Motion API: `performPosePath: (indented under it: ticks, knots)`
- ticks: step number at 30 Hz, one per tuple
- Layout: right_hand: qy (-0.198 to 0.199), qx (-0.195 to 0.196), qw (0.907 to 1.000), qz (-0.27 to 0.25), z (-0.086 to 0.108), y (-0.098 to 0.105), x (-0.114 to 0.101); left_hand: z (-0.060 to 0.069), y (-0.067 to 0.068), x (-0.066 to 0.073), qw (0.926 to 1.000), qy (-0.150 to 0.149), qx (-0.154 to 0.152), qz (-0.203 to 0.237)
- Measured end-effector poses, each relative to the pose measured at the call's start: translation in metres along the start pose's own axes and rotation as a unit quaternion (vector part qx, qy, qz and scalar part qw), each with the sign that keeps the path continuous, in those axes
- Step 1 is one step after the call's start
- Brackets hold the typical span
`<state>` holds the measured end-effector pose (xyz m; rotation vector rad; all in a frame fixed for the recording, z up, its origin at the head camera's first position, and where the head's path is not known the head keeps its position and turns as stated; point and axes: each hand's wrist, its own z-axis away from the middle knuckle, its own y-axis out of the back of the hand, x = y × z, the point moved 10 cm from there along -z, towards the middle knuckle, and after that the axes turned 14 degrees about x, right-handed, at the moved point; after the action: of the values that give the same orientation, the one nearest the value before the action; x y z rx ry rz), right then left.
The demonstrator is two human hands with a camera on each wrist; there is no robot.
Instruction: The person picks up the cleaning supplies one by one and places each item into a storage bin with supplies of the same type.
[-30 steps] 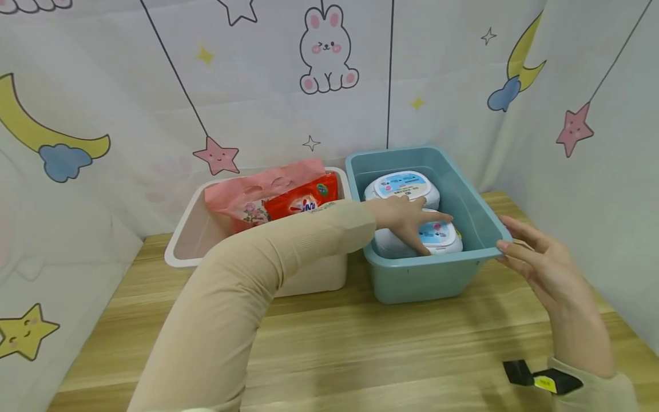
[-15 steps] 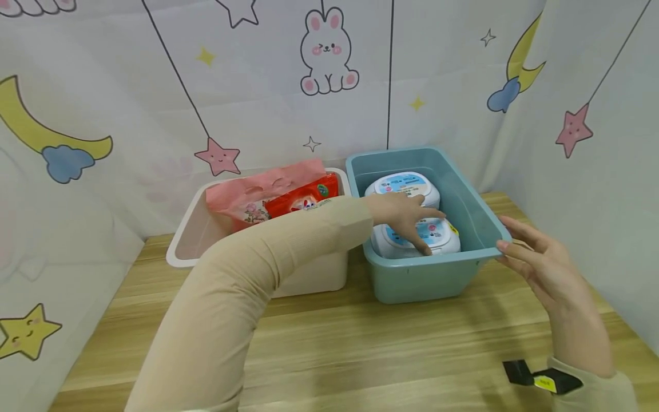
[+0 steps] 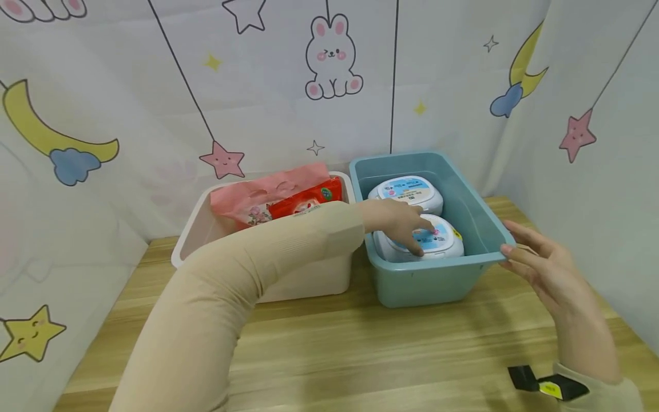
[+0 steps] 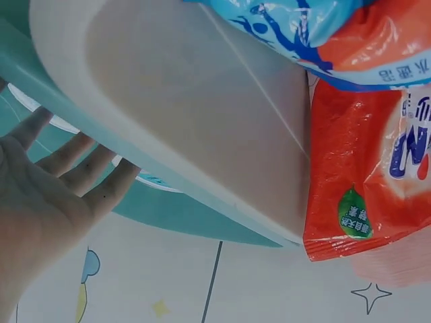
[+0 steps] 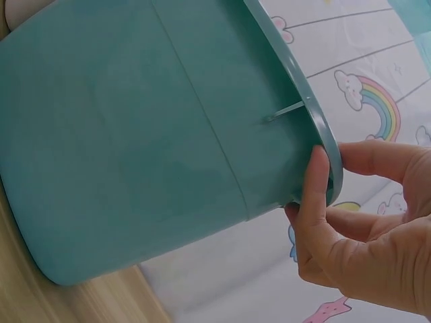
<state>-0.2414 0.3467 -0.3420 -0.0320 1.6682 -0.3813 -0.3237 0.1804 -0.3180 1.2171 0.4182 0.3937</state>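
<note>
A teal bin (image 3: 427, 280) on the wooden table holds two white lidded tubs with blue labels, a rear tub (image 3: 412, 191) and a front tub (image 3: 437, 243). My left hand (image 3: 399, 223) is over the front tub, thumb and fingers apart and not wrapped round it; contact with the lid cannot be told. In the left wrist view, the left hand's fingers (image 4: 108, 182) extend beside the bin's edge. My right hand (image 3: 546, 269) pinches the bin's front right corner rim. The right wrist view shows the right hand's thumb (image 5: 315, 182) against the outer side of that rim.
Left of the teal bin stands a white bin (image 3: 309, 280), close beside it. It holds a red detergent bag (image 3: 309, 197), a pink bag (image 3: 268, 186) and a blue and orange bag (image 4: 296, 33). My left sleeve (image 3: 231, 274) crosses over it. A patterned curtain (image 3: 268, 86) hangs behind.
My left hand has drawn back to the left over the front tub, its fingers less widely spread, uncovering more of the lid. The right hand keeps its hold on the rim.
</note>
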Motion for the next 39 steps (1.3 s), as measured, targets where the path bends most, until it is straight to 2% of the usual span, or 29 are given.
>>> performPosePath:
  ticks: [4, 10, 13, 14, 16, 18, 20, 26, 29, 33, 39]
  knots:
    - [-0.002, 0.005, 0.9997, 0.025, 0.000, 0.005, 0.000, 0.007, -0.004, 0.004, 0.9997, -0.011, -0.017, 0.011]
    - [0.011, 0.009, 0.9952, 0.097, -0.004, 0.010, -0.005, 0.012, -0.004, 0.006, 0.9993, -0.031, -0.003, 0.019]
    - [0.025, 0.018, 0.9888, 0.146, -0.006, 0.011, -0.010, 0.015, -0.004, 0.006, 0.9992, -0.032, 0.006, 0.025]
    - [0.035, 0.021, 0.9831, 0.178, -0.007, 0.011, -0.012, 0.016, -0.004, 0.005, 0.9992, -0.029, 0.007, 0.028]
    - [0.050, 0.036, 0.9607, 0.271, -0.008, 0.012, -0.017, 0.018, -0.003, 0.005, 0.9993, -0.025, 0.012, 0.027]
    - [0.065, 0.046, 0.9293, 0.361, -0.010, 0.011, -0.021, 0.021, 0.000, 0.003, 0.9993, -0.018, 0.022, 0.025]
    - [0.079, 0.051, 0.8937, 0.439, -0.011, 0.009, -0.026, 0.024, 0.003, 0.002, 0.9990, -0.012, 0.035, 0.025]
    - [0.130, 0.045, 0.8369, 0.530, -0.014, -0.010, -0.039, 0.034, 0.011, 0.000, 0.9962, 0.002, 0.083, 0.024]
    - [0.157, 0.039, 0.8207, 0.548, -0.016, -0.019, -0.044, 0.040, 0.014, -0.001, 0.9938, 0.010, 0.109, 0.022]
    - [0.178, 0.035, 0.8099, 0.558, -0.017, -0.029, -0.049, 0.048, 0.016, -0.001, 0.9905, 0.018, 0.135, 0.018]
    - [0.212, 0.023, 0.7931, 0.571, -0.016, -0.046, -0.058, 0.058, 0.020, -0.003, 0.9846, 0.027, 0.172, -0.010]
